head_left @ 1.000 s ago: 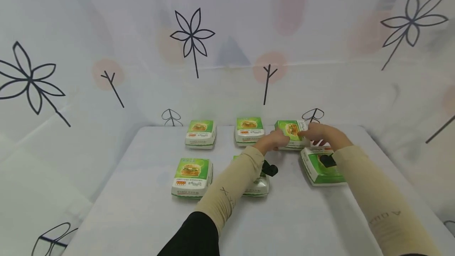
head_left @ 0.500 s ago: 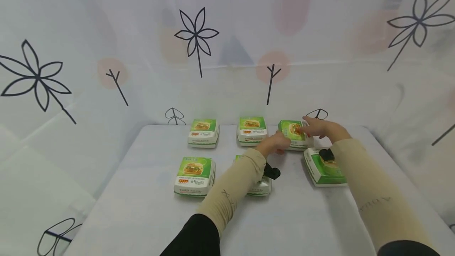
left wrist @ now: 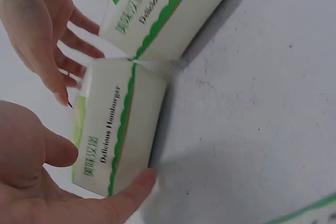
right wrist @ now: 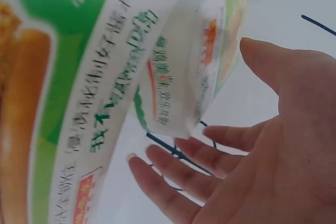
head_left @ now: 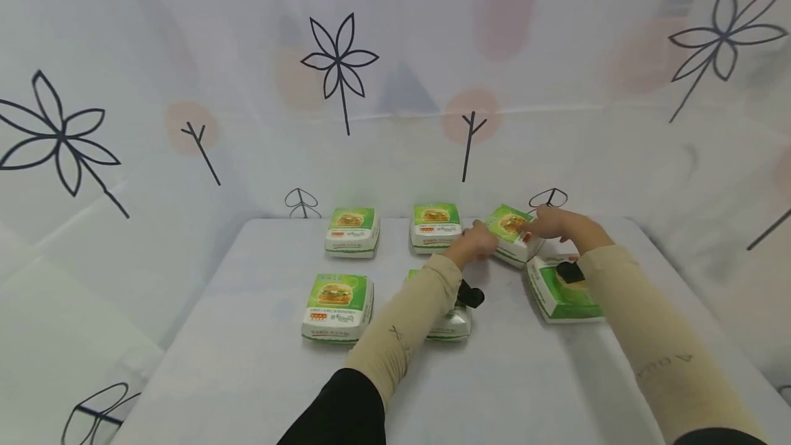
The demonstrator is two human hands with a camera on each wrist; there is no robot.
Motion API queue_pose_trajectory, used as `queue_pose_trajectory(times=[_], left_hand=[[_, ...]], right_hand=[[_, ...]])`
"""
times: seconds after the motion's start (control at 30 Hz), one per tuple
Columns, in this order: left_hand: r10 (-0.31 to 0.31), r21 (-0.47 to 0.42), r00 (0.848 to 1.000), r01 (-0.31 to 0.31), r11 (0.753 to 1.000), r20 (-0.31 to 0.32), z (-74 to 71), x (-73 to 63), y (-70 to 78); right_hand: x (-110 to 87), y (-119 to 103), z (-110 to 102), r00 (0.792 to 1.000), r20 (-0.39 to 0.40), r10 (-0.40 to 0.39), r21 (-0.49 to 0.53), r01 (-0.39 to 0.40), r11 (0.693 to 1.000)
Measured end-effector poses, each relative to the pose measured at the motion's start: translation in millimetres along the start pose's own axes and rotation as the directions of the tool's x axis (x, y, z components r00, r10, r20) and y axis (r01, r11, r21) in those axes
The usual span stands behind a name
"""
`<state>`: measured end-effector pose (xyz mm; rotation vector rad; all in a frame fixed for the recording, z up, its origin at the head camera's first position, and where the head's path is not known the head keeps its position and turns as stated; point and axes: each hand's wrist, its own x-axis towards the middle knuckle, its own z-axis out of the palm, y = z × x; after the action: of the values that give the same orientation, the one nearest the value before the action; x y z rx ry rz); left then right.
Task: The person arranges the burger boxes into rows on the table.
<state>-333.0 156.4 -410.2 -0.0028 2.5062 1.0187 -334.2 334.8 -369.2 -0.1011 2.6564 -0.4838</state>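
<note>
A green-and-white hamburger box [head_left: 508,229] at the back right of the table stands turned at an angle. My left hand [head_left: 472,244] is at its left end. In the left wrist view, the thumb is by the top edge of the box [left wrist: 107,129] and a straight index finger [left wrist: 134,188] lies along the end. My right hand [head_left: 565,226] is at the other side, fingers extended. In the right wrist view the right hand [right wrist: 262,135] is spread, thumb beside the box [right wrist: 181,72] and fingers around its lower corner. A second hamburger box [head_left: 562,294] sits close in front, corner to corner.
Two more boxes [head_left: 352,232] [head_left: 435,226] stand in the back row. In front are a box [head_left: 338,307] at left and another box [head_left: 451,327] partly hidden by the left forearm. A white patterned cloth [head_left: 395,40] hangs behind the white table [head_left: 247,362].
The back right box has turned clockwise, its front corner now nearer the front right box. The left hand has drawn slightly left; the right hand's fingers have straightened.
</note>
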Motion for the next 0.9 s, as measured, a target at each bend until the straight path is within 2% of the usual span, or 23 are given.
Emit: queue_pose_trajectory(times=[0.07, 0.13, 0.23, 0.37, 0.43, 0.63, 0.77, 0.9], left_hand=[[0.021, -0.05, 0.999, -0.018, 0.999, 0.046, -0.5, -4.7, -0.7], [0.047, -0.138, 0.994, -0.033, 0.99, 0.101, -1.6, -10.8, -0.5], [0.096, -0.269, 0.973, -0.037, 0.962, 0.209, -5.3, -21.6, 0.5], [0.128, -0.315, 0.952, -0.036, 0.948, 0.277, -4.1, -29.1, 3.4], [0.123, -0.301, 0.957, -0.04, 0.953, 0.264, 0.3, -27.6, 5.1], [0.103, -0.225, 0.983, -0.067, 0.972, 0.152, 8.6, -13.3, 1.9], [0.115, -0.212, 0.98, -0.08, 0.974, 0.16, 6.4, -4.9, -3.0], [0.122, -0.131, 0.983, -0.104, 0.986, 0.139, 4.2, 2.7, -2.8]], right_hand=[[-2.8, 2.2, -1.3, 1.0, -0.014, -0.009, 0.001, 0.009, 1.0], [-3.4, 5.5, -2.3, 0.999, -0.023, -0.026, 0.003, 0.026, 1.0], [-1.5, 11.5, -2.8, 0.999, -0.019, -0.031, 0.005, 0.031, 0.999], [0.1, 16.7, -1.0, 1.0, -0.002, -0.023, -0.001, 0.023, 1.0], [-1.8, 15.3, 0.7, 1.0, 0.005, -0.017, -0.001, 0.017, 1.0], [-11.0, 0.4, 3.6, 0.999, 0.032, 0.03, -0.005, -0.03, 1.0], [-15.7, -4.5, 2.1, 0.998, 0.032, 0.05, 0.001, -0.05, 0.999], [-14.8, -2.5, 1.2, 0.998, 0.016, 0.058, 0.005, -0.058, 0.998]])
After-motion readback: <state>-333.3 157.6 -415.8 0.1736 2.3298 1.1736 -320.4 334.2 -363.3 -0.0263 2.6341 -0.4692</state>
